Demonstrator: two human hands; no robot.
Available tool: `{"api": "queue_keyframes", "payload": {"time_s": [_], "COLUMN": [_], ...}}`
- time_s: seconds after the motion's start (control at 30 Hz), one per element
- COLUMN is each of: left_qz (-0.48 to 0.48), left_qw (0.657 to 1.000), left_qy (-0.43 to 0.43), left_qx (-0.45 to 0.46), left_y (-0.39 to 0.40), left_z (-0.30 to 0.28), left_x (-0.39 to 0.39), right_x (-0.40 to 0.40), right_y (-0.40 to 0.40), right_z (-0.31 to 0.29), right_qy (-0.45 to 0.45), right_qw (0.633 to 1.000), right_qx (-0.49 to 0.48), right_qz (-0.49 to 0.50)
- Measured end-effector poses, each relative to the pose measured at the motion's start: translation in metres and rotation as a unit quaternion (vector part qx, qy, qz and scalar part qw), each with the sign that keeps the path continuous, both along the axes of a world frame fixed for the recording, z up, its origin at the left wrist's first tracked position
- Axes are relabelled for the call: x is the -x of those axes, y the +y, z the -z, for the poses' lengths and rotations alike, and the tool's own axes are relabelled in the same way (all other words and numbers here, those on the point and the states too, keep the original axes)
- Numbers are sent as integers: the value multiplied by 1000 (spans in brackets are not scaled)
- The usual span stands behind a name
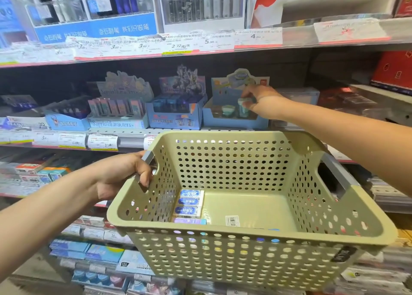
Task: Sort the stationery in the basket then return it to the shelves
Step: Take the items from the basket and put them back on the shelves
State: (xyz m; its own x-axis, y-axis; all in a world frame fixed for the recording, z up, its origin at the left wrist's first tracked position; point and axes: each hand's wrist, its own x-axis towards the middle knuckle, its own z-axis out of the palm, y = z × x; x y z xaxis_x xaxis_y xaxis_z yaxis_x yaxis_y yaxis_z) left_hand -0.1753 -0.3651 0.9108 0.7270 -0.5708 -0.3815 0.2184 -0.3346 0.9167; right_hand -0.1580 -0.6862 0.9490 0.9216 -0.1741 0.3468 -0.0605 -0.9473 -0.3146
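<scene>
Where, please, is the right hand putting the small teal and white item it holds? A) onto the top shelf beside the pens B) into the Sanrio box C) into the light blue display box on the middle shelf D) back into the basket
C: the right hand pinches the teal and white item over the light blue display box, well above the basket.

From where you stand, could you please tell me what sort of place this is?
Most likely a stationery shop aisle: price tags line the shelf edges, display boxes of small goods fill the shelves, and the left hand holds a basket of erasers.
</scene>
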Motion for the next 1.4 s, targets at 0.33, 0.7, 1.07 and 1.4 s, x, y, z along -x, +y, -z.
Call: {"api": "queue_keyframes", "payload": {"time_s": [0.33,0.7,1.07,1.4], "left_qz": [1,11,16,29], "left_qw": [1000,999,1000,999], "left_qy": [10,22,12,-15], "left_qx": [9,28,23,2], "left_y": [1,8,27,42], "left_z": [1,0,2,3], "left_x": [-1,-3,-14,-15], "right_x": [-10,-14,1,59], "right_y": [1,5,9,80], "right_z": [4,8,6,1], "right_qy": [10,40,34,72], "right_qw": [1000,995,991,978], "right_qx": [9,81,124,47], "right_qz": [28,30,47,-192]}}
